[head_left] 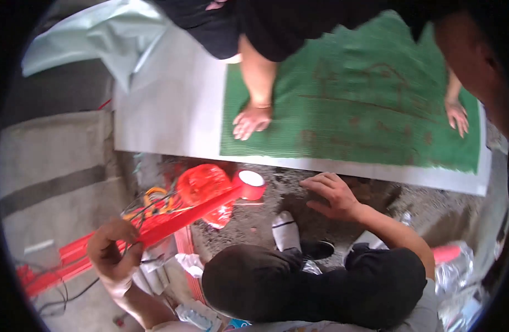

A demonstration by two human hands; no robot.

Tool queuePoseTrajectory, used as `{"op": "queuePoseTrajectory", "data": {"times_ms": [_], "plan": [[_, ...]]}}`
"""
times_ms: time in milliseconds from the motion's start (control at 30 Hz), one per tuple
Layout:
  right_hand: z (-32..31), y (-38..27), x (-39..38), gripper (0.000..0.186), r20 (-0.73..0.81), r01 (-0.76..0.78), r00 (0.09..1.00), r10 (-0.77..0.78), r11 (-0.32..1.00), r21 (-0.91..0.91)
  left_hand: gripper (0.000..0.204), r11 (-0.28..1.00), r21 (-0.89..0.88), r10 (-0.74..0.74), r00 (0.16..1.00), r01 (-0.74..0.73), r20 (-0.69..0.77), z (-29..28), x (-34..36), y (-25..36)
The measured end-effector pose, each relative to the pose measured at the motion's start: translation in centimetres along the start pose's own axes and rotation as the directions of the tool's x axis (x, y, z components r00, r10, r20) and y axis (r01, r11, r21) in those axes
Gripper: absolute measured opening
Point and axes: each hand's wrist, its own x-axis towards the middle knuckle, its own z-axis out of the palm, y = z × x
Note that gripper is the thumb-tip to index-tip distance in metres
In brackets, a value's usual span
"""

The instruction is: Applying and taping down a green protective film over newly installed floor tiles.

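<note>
Pinching a long, glossy red strip of tape (190, 216) between the thumb and bent forefinger, the person's left hand (115, 252) is at the lower left, its other fingers curled. The strip slants up to the right to a red roll with a round white end (256, 192), which is just in front of the white board's near edge; whether the roll hangs or rests on something, I cannot tell. Beside the roll, partly behind the strip, lies a crumpled, shiny red plastic bag (202, 182), with a tangle of orange cable (155, 200) to its left.

The person's right hand (335, 196) is in the air before the board, fingers slightly spread and thumb apart, holding nothing that shows.

Beyond it, a large white flat board (168, 105) carries a green ribbed sheet (299, 72) with a house and a tree drawn in dark lines. A co-worker in dark clothes presses one hand (253, 120), fingers a little parted, on the sheet's left part; the other hand (457, 116) lies near its right edge, fingers spread. A pale, glossy plastic sheet (110, 39) drapes over the board's far left corner. Below, a foot in a white sock (286, 232) stands on the rough grey ground (276, 191).
</note>
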Motion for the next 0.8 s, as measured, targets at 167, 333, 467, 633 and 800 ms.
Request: {"op": "queuePoseTrajectory", "data": {"times_ms": [167, 333, 467, 633, 800], "plan": [[4.1, -1.6, 7.8, 0.082, 0.094, 0.008, 0.995, -0.021, 0.991, 0.133, 0.019, 0.999, -0.018, 0.033, 0.999, -0.033, -0.004, -0.1, -0.8, 2.7], [9.6, -2.6, 10.7, 0.081, -0.007, 0.104, 0.995, -0.104, 0.982, 0.156, 0.018, 0.994, -0.019, 0.109, 0.99, -0.108, 0.089, -0.2, -0.3, 4.9], [9.1, -1.9, 7.4, 0.058, 0.029, 0.111, 0.993, -0.117, 0.983, 0.148, 0.017, 0.979, -0.139, 0.164, 0.98, -0.148, 0.114, -0.6, 0.5, 3.4], [1.1, -2.6, 3.1, 0.065, 0.129, 0.066, 0.987, -0.093, 0.977, 0.202, 0.008, 0.954, -0.104, -0.283, 0.959, 0.28, -0.014, -1.0, 2.0, -4.9], [-7.3, -1.6, -0.4, 0.058, 0.152, -0.225, 0.967, 0.206, 0.967, 0.117, 0.015, 0.865, -0.331, -0.328, 0.924, 0.378, 0.197, 8.6, 3.2, -20.4]]}}
